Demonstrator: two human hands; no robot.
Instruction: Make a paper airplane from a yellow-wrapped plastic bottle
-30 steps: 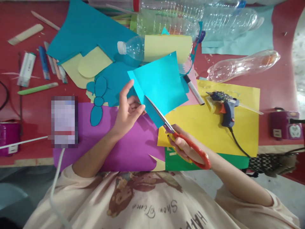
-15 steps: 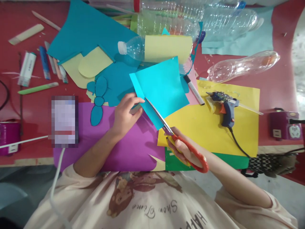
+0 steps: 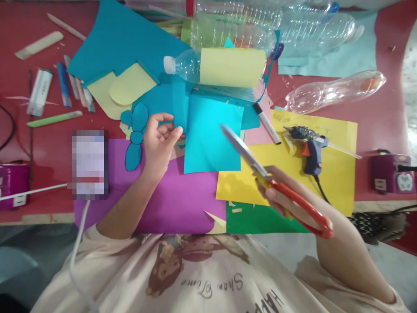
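My left hand (image 3: pixel 160 141) pinches a narrow blue paper strip (image 3: pixel 179 102) between thumb and fingers. The strip stands upright in view, apart from the bright blue paper sheet (image 3: pixel 213 134), which lies beside it over the purple and yellow paper. My right hand (image 3: pixel 282 191) grips orange-handled scissors (image 3: pixel 301 204). Their blades look closed and point up and left, with the tip over the sheet's right part. Left of my left hand lie joined blue paper cut-outs (image 3: pixel 133 158) with dark outlines.
A bottle wrapped in pale yellow paper (image 3: pixel 233 67) lies behind the sheet. A glue gun (image 3: pixel 313 150) rests on yellow paper (image 3: pixel 339 182) at right, near a black-capped marker (image 3: pixel 267 124). A phone (image 3: pixel 89 165) with a white cable sits left. Clear bottles (image 3: pixel 312 32) lie at the back.
The strip has come off the sheet and moved up with my left hand. The sheet has dropped and turned squarer. My right hand has drawn the scissors right and down.
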